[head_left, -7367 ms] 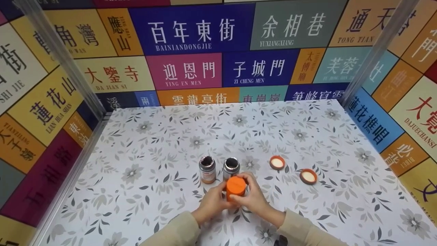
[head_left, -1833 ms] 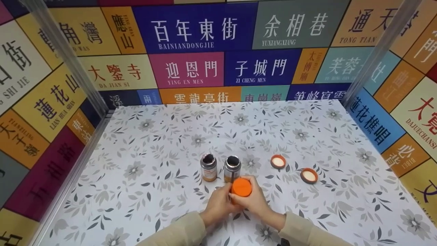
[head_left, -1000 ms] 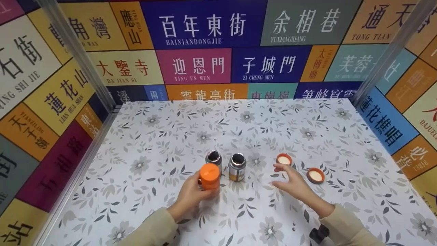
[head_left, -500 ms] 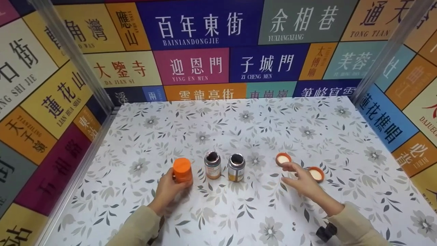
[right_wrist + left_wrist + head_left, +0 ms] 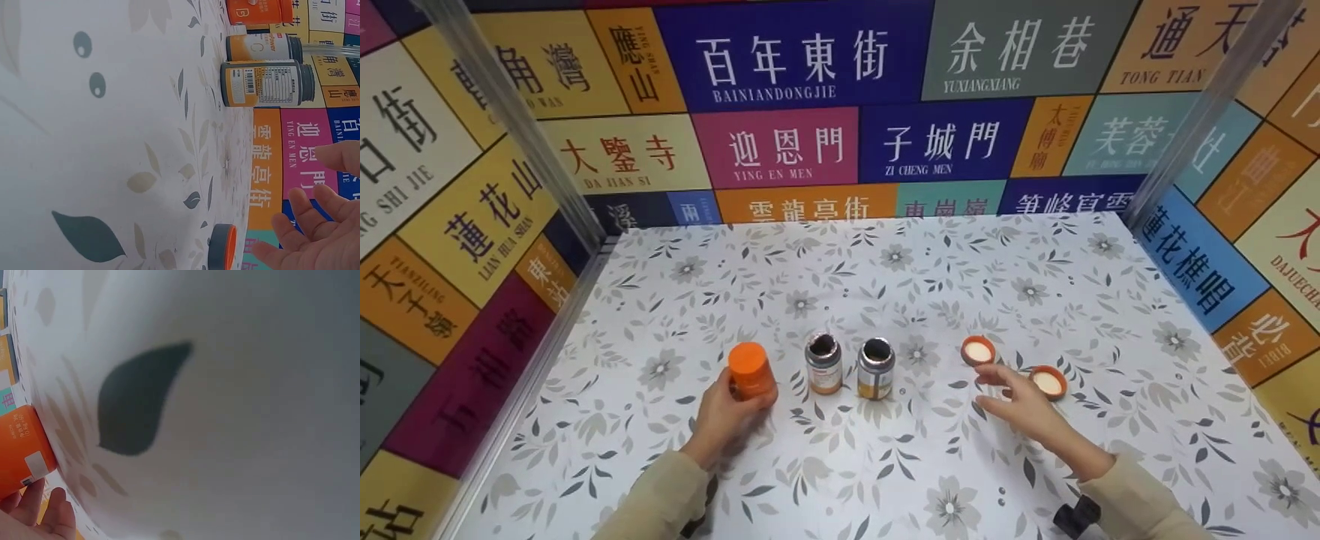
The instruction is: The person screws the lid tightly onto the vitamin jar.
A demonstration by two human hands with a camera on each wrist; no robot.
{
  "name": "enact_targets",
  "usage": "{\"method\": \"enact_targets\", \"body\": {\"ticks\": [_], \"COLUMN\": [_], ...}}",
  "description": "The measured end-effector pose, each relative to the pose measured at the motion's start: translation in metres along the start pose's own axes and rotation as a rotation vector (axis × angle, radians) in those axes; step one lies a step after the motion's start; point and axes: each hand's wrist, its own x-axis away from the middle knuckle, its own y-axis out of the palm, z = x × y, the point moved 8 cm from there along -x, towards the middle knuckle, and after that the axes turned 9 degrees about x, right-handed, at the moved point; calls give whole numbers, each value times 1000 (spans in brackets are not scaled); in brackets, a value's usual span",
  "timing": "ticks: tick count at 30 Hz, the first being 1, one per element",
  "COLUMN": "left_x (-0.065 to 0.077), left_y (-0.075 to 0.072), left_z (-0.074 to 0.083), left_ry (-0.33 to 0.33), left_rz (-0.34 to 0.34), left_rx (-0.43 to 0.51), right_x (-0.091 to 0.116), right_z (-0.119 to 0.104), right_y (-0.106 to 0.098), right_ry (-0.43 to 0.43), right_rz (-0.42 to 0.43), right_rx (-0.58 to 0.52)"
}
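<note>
My left hand (image 5: 729, 412) has its thumb and fingers around an orange bottle (image 5: 751, 371) with an orange lid, upright on the table at the left of the group. In the left wrist view the orange bottle (image 5: 25, 450) has its base against the tabletop. Two grey bottles, the left one (image 5: 824, 369) and the right one (image 5: 876, 375), stand lidless side by side, torn foil round their mouths. My right hand (image 5: 1027, 405) hovers with relaxed, spread fingers beside two upturned orange-and-grey lids, a farther one (image 5: 979, 351) and a nearer one (image 5: 1048, 383). It holds nothing.
A white tablecloth (image 5: 840, 285) with grey leaves and flowers covers the table. Colourful sign panels (image 5: 780, 146) with large lettering wall in the back and sides. Clear corner posts (image 5: 1192, 112) rise at the table's back corners.
Both hands held the orange bottle in front of the grey bottles. The right hand let go and moved right, close to the lids. The left hand carried the bottle left, beside the grey ones.
</note>
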Motion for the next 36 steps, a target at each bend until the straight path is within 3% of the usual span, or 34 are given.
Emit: {"method": "enact_targets", "body": {"ticks": [5,8,13,18,21,23,26,31,34,36], "left_x": [3,10,31,55,68,74,77,74,69,65], "left_y": [-3,-8,-21,-30,-25,-14,13,70,96,108], "left_z": [-5,2,37,87,113,125,134,122,108,100], "left_ry": [-9,52,313,627,790,844,814,599,475,411], "left_rz": [-28,-17,135,310,336,296,154,-113,-181,-173], "left_rx": [6,-12,-88,-52,-19,3,28,-28,-38,-19], "right_x": [0,0,1,3,2,2,1,0,-1,-2], "right_z": [4,6,7,5,5,5,6,5,5,6], "right_y": [1,1,-1,-2,-2,-3,-5,-9,-11,-11], "right_ry": [7,15,32,28,26,28,29,30,35,42], "right_rz": [14,12,7,2,4,7,12,14,13,14], "right_rx": [2,-3,-8,-15,-27,-33,-32,-27,-31,-32]}}
